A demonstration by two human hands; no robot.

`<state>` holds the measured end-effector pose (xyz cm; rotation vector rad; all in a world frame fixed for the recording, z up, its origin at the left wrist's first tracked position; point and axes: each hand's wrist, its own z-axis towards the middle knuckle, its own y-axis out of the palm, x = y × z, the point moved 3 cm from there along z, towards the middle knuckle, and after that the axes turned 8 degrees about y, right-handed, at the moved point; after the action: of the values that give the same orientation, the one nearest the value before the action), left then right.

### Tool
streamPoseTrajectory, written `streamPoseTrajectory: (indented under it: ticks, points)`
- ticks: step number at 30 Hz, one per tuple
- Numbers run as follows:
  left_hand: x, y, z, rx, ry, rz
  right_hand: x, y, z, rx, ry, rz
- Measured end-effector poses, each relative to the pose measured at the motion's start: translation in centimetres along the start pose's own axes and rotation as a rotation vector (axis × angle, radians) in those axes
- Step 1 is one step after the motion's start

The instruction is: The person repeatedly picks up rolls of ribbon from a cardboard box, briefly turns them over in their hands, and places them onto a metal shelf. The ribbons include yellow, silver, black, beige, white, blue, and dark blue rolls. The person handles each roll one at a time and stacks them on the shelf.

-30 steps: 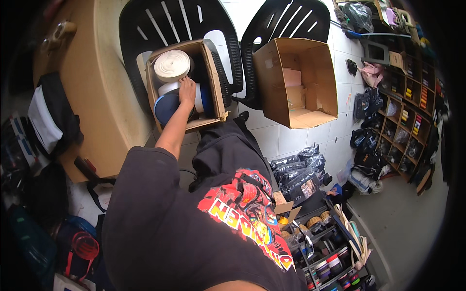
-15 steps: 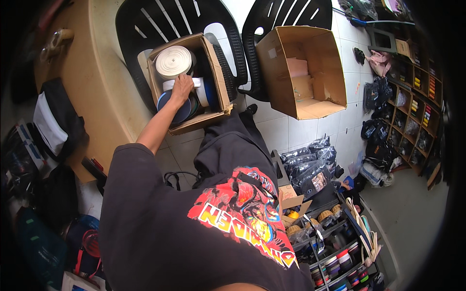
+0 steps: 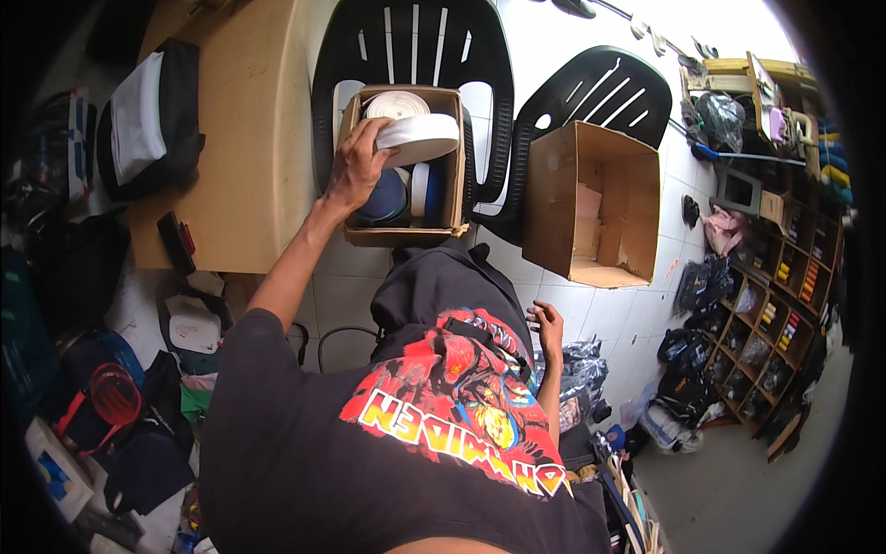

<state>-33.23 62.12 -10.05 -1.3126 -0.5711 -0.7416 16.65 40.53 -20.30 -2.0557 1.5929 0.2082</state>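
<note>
My left hand (image 3: 358, 171) grips the edge of a roll of white webbing (image 3: 425, 138), raised above the cardboard box (image 3: 406, 237). Inside that box sit a cream webbing roll (image 3: 397, 103), a dark blue roll (image 3: 384, 198) and a white-edged blue roll (image 3: 421, 189). The raised roll hides part of the contents. My right hand (image 3: 547, 321) hangs beside my body, fingers loosely apart and holding nothing.
The box rests on a black plastic chair (image 3: 412, 18). On a second chair (image 3: 609, 78) stands a tilted, open cardboard box (image 3: 551, 198) with paper inside. A wooden table (image 3: 245, 138) runs along the left. Shelving with thread spools (image 3: 801, 277) stands at right.
My left hand has lifted the white webbing roll out from among the others. My right hand has come into view, and the view has shifted.
</note>
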Motion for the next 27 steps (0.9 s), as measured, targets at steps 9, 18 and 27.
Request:
streamPoseTrajectory:
  ticks: [9,18,27]
  points:
    - [10.3,-2.0,-8.4,0.310,-0.526,-1.070,-24.4,5.9,-7.2,-0.456,-0.630,0.186]
    - [26.7,-0.4,-16.9,0.307,-0.197,-0.125,-30.2,4.1,-15.5,-0.803,-1.345,-0.322]
    - [33.3,3.8,-29.3,0.851,-0.480,-0.497,-21.1,6.5,-20.3,-0.986,-1.153,-0.121]
